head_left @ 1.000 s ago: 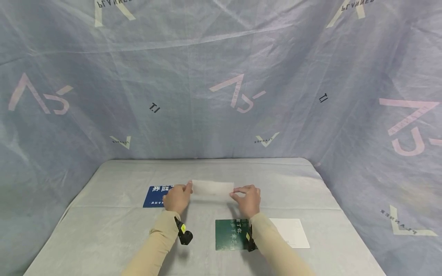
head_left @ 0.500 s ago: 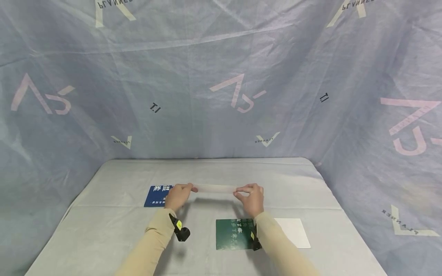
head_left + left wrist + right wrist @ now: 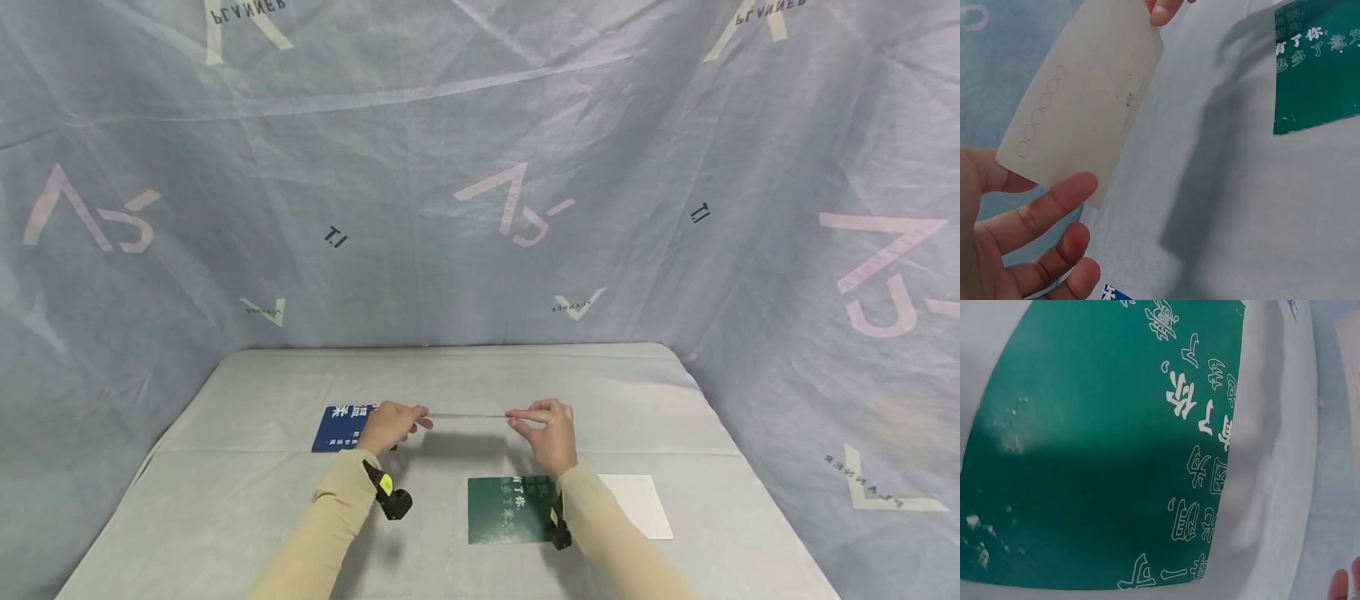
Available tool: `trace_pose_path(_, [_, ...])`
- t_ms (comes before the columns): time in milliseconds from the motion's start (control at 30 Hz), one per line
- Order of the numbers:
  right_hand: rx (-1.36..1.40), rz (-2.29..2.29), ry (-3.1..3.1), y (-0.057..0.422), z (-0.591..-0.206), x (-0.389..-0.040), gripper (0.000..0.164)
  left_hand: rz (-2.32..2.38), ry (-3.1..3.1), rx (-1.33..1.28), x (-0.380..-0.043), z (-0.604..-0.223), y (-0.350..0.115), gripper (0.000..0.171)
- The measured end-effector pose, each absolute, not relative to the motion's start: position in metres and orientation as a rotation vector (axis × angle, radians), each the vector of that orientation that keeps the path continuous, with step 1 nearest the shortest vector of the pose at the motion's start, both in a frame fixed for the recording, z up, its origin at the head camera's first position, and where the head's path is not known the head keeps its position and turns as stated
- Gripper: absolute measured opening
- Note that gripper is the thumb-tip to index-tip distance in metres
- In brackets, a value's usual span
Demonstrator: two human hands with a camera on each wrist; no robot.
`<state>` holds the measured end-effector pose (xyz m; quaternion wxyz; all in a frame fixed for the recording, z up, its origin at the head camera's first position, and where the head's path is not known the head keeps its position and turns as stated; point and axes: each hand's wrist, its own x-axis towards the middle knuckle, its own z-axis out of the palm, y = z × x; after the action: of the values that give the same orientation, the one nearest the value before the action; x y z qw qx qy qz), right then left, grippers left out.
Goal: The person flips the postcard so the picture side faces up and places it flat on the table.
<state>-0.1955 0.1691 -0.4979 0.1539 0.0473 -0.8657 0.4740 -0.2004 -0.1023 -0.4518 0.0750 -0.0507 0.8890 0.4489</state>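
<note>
A cream postcard [image 3: 1088, 94], with a row of small circles along one edge and small print on its face, is stretched between both hands above the table. My left hand [image 3: 390, 427] pinches one short end. At the other end, my right hand [image 3: 552, 435] pinches it between thumb and finger. From the head view the postcard is edge-on, just a thin line, while the left wrist view shows its circled face. Below the right forearm lies a green postcard [image 3: 506, 510] with white lettering, partly covered by the wrist camera.
A blue card [image 3: 337, 431] with white characters lies on the table [image 3: 247, 517] at the left, partly behind the left hand. Right of the green one lies a white card [image 3: 643, 505], partly covered by the right sleeve. A grey-blue printed curtain [image 3: 420, 208] encloses the back and sides.
The postcard in both hands has tilted from showing a broad face to edge-on in the head view. Both hands have shifted slightly, the right one a little to the right. The other cards stay put.
</note>
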Motion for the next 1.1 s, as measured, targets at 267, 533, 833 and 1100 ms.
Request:
trace_pose_path(267, [0.037,1.391,-2.534,0.166,-0.497,-0.19,0.021,1.323,2.707,-0.185,-0.199,-0.458,-0.099,0.032])
trace_pose_path(533, [0.074,1.374,-2.494,0.166,-0.495,-0.19,0.023,1.345,2.689,-0.199,-0.198,-0.459,-0.096,0.034])
trace_pose_path(833, [0.065,1.561,-2.521,0.168,-0.484,-0.186,0.025,1.338,2.742,-0.179,-0.196,-0.46,-0.095,0.037])
trace_pose_path(1100, [0.065,1.532,-2.527,0.167,-0.478,-0.189,0.027,1.349,2.787,-0.179,-0.194,-0.461,-0.091,0.031])
